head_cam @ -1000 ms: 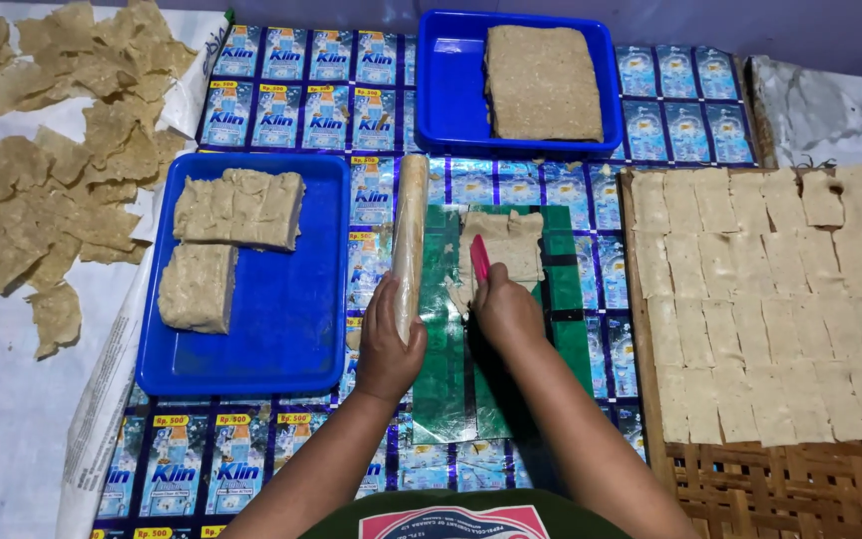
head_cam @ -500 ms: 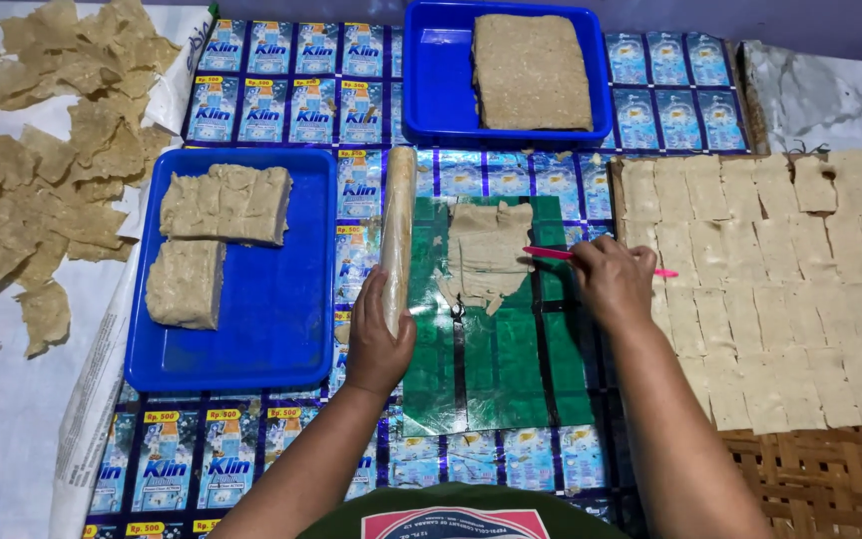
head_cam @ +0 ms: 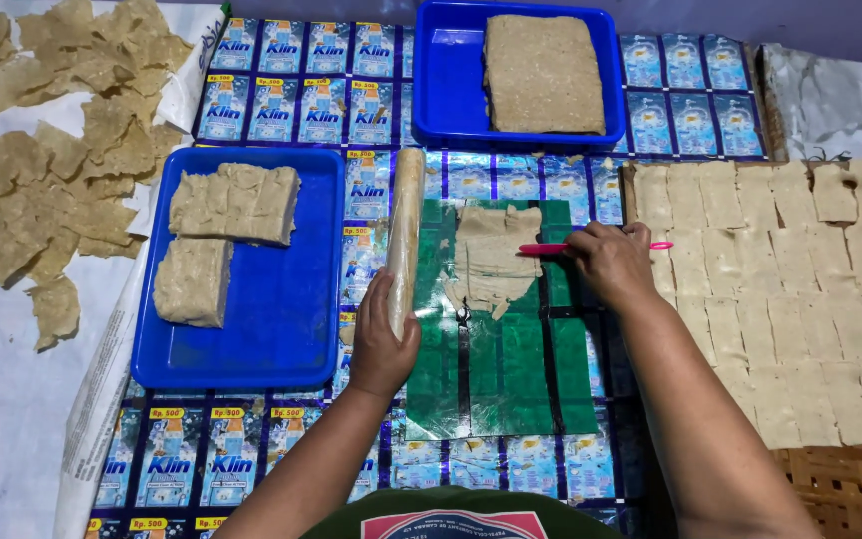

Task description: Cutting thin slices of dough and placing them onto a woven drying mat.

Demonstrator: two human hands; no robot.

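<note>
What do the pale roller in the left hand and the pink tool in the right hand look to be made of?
The pale cylindrical roller, gripped by the left hand, looks like wood wrapped in clear plastic film, going by its glossy, wrinkled sheen. The thin pink tool, held by the right hand, looks like smooth moulded plastic, given its uniform bright colour; its tip is too small to judge.

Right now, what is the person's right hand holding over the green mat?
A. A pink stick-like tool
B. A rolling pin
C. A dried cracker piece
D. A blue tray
A: the right hand grips a thin pink tool beside the flattened dough sheet; the rolling pin is in the left hand.
</note>
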